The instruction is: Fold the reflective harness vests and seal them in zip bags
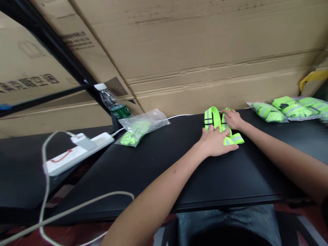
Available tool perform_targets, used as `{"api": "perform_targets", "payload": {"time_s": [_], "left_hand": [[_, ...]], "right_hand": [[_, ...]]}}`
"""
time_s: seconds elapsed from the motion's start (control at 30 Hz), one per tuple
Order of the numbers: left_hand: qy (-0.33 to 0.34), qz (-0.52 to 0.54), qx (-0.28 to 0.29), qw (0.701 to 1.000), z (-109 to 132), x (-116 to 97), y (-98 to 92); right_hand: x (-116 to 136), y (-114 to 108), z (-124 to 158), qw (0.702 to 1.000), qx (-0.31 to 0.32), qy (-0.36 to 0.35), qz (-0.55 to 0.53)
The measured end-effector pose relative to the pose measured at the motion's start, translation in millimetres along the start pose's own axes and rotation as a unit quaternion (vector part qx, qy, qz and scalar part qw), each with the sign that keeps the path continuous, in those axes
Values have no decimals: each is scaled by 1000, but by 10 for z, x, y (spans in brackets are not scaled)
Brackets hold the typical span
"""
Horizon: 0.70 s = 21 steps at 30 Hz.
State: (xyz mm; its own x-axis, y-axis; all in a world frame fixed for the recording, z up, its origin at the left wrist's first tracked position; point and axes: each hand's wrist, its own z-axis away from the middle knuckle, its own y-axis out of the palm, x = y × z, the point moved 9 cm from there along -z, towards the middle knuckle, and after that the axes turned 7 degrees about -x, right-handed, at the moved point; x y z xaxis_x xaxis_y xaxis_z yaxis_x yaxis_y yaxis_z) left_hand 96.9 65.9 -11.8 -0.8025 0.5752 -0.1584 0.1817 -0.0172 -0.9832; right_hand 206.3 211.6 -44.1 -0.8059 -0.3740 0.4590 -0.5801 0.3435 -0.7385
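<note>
Power strip: a white power strip [77,154] lies at far left with a grey plug [85,141] in it, and a white cable [45,164] loops down past the edge of the black surface [159,171]. A snag on that loop could drag the strip out of place.

Bottle: a clear water bottle [111,100] with a green label tilts at the back. I cannot tell whether it stands free or leans on the black bar [99,85] behind it. A nudge could topple it.

Loose bag: a clear plastic bag [151,121] of neon-yellow fabric lies just beside the bottle. Whether it is sealed is hard to make out.

Left hand: the left hand [214,141] lies flat across the vest, its grip open and pressing down.

Vest: a neon-yellow reflective vest [211,116] sits near the back of the surface, under both hands, folded into loops with black straps. The hands hide its middle, so the layering is unclear. If the pressure eases, the loops could spring apart.

Right hand: the right hand [233,119] rests on the upper band, but I cannot tell whether its grip pinches the fabric.

Packed bags: overlapping bags of folded vests [289,107] lie at right, cut off by the frame edge. A swinging forearm could shove them.
</note>
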Motion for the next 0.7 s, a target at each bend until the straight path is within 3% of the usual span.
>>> {"api": "perform_targets", "payload": {"time_s": [0.4,0.7], "left_hand": [[-3,-1,2,1000,16,12,-8],[-4,3,-1,1000,22,10,-6]], "right_hand": [[23,-188,46,995,-68,5,70],[214,-215,188,995,77,-69,2]]}}
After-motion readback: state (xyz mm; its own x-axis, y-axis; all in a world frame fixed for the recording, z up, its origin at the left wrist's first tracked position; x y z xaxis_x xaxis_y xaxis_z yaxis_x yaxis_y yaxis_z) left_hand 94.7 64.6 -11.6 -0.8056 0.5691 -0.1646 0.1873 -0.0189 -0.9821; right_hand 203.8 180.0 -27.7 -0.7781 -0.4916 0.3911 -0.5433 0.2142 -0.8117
